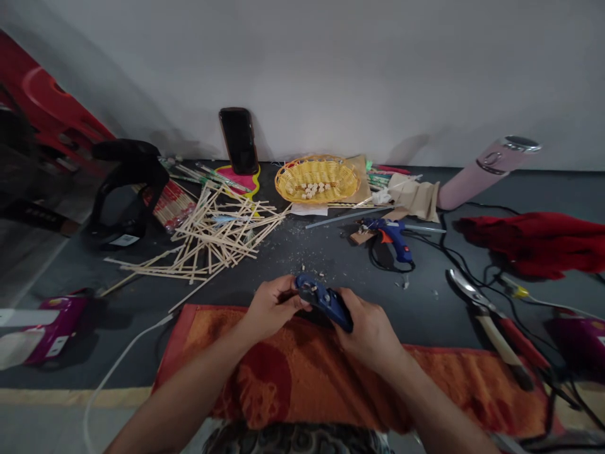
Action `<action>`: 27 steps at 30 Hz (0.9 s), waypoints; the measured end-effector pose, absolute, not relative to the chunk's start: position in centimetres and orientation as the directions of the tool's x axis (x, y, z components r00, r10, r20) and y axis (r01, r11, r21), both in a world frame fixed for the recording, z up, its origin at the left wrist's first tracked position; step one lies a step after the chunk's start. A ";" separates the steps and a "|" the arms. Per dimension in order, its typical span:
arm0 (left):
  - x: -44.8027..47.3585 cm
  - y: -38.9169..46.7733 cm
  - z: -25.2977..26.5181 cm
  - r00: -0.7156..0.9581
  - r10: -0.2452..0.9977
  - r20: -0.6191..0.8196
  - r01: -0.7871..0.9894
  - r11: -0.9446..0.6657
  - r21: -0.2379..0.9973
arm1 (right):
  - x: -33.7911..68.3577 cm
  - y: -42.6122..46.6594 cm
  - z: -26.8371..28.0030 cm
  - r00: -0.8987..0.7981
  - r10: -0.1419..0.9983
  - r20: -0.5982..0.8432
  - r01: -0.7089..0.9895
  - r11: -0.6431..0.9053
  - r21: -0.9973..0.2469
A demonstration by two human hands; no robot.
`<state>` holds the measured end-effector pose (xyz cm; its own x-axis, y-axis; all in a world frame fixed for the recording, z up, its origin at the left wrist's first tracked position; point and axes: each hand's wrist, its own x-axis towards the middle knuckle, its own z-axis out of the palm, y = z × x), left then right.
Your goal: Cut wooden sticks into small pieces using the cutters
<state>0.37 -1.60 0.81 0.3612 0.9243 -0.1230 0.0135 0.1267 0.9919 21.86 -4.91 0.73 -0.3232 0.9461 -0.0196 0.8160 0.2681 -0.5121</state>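
A dark blue hand cutter (331, 304) with a riveted head lies across the middle, above the front of the table. My right hand (366, 328) is wrapped round its handles. At the cutter's head, my left hand (276, 306) has thumb and fingers pinched together; whatever is between them is too small or hidden to make out. Small pale cut bits (321, 274) are scattered on the dark table just beyond. Farther back, a yellow wicker basket (286, 183) holds several short cut pieces (314, 189). A loose pile of thin wooden sticks (217, 236) spreads out to the left.
An orange towel (302, 372) covers the front edge. On the right are a blue glue gun (399, 243), pliers-like shears (496, 328), a red cloth (539, 243), cables and a pink bottle (482, 173). A phone (239, 140) leans on the wall; a black stand (125, 189) is left.
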 end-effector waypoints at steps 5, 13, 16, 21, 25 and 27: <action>0.0 -1.5 0.7 0.388 0.919 -0.073 0.073 0.048 0.996 | 21.9 -4.7 0.8 -0.343 0.939 0.007 0.806 0.298 -0.512; -0.3 -1.4 1.1 0.521 0.822 -0.231 -0.137 0.347 0.928 | 22.2 -4.3 1.0 -0.401 0.916 0.000 0.763 0.334 -0.553; -0.2 -1.4 1.1 0.528 0.815 -0.238 -0.160 0.371 0.915 | 22.3 -4.3 1.0 -0.409 0.912 0.008 0.756 0.344 -0.556; -0.3 -1.4 1.2 0.534 0.811 -0.239 -0.128 0.357 0.925 | 22.2 -4.5 0.9 -0.395 0.918 0.005 0.778 0.338 -0.529; -0.3 -1.4 1.3 0.541 0.812 -0.221 -0.121 0.335 0.934 | 22.1 -4.9 0.7 -0.380 0.925 -0.006 0.801 0.325 -0.503; -0.2 -1.4 1.1 0.537 0.818 -0.204 -0.118 0.313 0.942 | 22.1 -5.0 0.7 -0.376 0.926 -0.013 0.810 0.322 -0.490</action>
